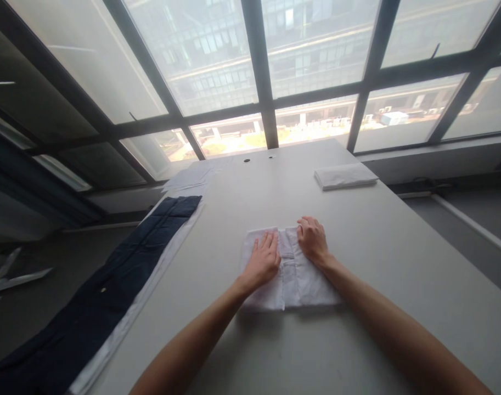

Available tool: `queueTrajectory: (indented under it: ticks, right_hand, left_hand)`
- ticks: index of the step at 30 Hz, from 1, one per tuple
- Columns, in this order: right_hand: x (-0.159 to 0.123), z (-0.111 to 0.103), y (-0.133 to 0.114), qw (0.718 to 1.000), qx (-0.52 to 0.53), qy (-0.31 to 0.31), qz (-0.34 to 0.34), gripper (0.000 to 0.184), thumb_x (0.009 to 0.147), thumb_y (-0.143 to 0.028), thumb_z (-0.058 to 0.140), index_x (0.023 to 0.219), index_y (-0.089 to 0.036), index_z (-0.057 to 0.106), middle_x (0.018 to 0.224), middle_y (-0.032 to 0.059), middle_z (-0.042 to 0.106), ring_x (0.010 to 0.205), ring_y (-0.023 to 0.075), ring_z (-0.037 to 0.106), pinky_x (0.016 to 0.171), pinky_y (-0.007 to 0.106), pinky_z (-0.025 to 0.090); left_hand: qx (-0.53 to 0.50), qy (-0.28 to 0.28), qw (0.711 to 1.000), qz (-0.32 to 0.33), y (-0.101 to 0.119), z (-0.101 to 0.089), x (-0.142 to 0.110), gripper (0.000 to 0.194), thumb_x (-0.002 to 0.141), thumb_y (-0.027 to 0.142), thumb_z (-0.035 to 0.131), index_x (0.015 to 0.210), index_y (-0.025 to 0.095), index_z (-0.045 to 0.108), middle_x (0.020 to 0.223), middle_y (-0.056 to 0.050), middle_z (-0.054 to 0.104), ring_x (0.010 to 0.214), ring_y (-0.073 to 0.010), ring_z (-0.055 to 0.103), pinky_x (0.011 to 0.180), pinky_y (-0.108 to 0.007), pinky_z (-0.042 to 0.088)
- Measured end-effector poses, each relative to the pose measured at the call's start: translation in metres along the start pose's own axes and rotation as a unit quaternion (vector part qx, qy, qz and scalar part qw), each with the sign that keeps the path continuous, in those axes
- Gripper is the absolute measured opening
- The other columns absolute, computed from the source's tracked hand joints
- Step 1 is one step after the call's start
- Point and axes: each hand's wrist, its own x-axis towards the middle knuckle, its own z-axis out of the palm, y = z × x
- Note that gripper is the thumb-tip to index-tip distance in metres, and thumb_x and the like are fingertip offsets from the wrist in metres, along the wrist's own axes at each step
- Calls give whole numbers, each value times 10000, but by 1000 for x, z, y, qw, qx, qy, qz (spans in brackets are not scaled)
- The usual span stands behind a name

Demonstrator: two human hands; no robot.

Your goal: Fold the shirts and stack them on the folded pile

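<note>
A white garment [291, 280], folded into a flat bundle, lies on the table in front of me. Two folded sides come close together at its middle, leaving a narrow strip of seams between them; its exact kind is hard to tell. My left hand [264, 258] rests on the left side with its fingers stretched out over the fabric. At the far right corner, my right hand [313, 239] has its fingers bent and closed on the garment's edge. The fabric under both palms is hidden.
Another folded white cloth [345, 176] lies near the white table's [266, 192] right edge. Dark navy cloth [122, 269] drapes along the left edge over white fabric [168, 258]. White sheets [190, 176] lie at the back left. Small holes [246, 161] pierce the tabletop by the windows.
</note>
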Motion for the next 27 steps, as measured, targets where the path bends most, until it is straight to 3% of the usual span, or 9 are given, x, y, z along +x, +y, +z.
queueTrajectory:
  ticks: [3, 5, 10, 12, 16, 18, 20, 23, 27]
  right_hand:
    - [8, -14, 7, 994, 60, 63, 68, 339, 935, -182, 406, 1128, -129, 680, 1187, 147, 685, 1146, 263, 572, 1041, 401, 388]
    - [11, -28, 20, 985, 110, 72, 112, 360, 913, -188, 405, 1134, -113, 679, 1184, 157, 693, 1120, 261, 601, 1026, 393, 428]
    - [-6, -73, 62, 953, 186, -44, 233, 380, 857, -206, 505, 1197, -114, 648, 1149, 172, 699, 918, 231, 678, 899, 395, 538]
    - [-20, -92, 70, 916, 227, -111, 311, 397, 851, -227, 558, 1229, -118, 609, 1112, 178, 698, 810, 213, 691, 784, 384, 583]
    - [-42, -120, 66, 798, 372, -226, 417, 401, 840, -288, 666, 1204, -160, 556, 1131, 172, 692, 808, 230, 722, 723, 401, 620]
    - [-45, -125, 63, 738, 446, -254, 438, 377, 824, -294, 709, 1151, -184, 557, 1132, 155, 697, 863, 245, 730, 758, 419, 623]
    - [-43, -125, 62, 704, 476, -271, 452, 301, 818, -271, 723, 1065, -183, 576, 1058, 130, 710, 847, 221, 727, 750, 372, 618]
    - [-39, -117, 65, 699, 465, -319, 440, 203, 811, -241, 733, 951, -158, 611, 865, 67, 688, 715, 139, 680, 653, 241, 577]
    - [-38, -105, 63, 707, 449, -400, 372, 267, 793, -324, 775, 949, -162, 631, 723, -23, 592, 545, 64, 535, 510, 169, 476]
  left_hand:
    - [6, 3, 1000, -2, 9, 10, -9, 626, 981, 249, 299, 1576, 57, 257, 1662, -156, 174, 1548, -281, 104, 1230, -534, 161]
    - [14, 27, 1000, -3, 13, 16, -12, 625, 977, 245, 308, 1569, 47, 274, 1664, -150, 168, 1549, -278, 99, 1238, -519, 138]
    - [13, 55, 998, -1, 14, 21, -12, 611, 977, 239, 311, 1559, 56, 305, 1661, -143, 191, 1548, -272, 112, 1240, -510, 143]
    - [9, 61, 998, 1, 13, 22, -11, 606, 979, 241, 307, 1558, 63, 313, 1661, -138, 193, 1550, -270, 98, 1240, -516, 140]
    - [-1, 65, 998, 4, 13, 23, -10, 610, 976, 244, 310, 1563, 76, 307, 1664, -117, 195, 1552, -266, 81, 1243, -515, 128]
    - [-5, 64, 998, 3, 14, 22, -11, 613, 975, 242, 314, 1565, 77, 301, 1661, -117, 205, 1551, -267, 86, 1244, -513, 127]
    - [-6, 62, 998, 4, 15, 20, -12, 611, 978, 241, 311, 1565, 75, 300, 1658, -121, 212, 1551, -271, 91, 1242, -518, 129]
    - [-6, 57, 998, 5, 16, 18, -13, 605, 985, 252, 309, 1561, 68, 306, 1657, -125, 213, 1549, -276, 103, 1241, -521, 131]
    - [-10, 58, 998, 10, 15, 20, -13, 607, 989, 263, 314, 1562, 64, 302, 1657, -127, 214, 1547, -276, 115, 1239, -519, 141]
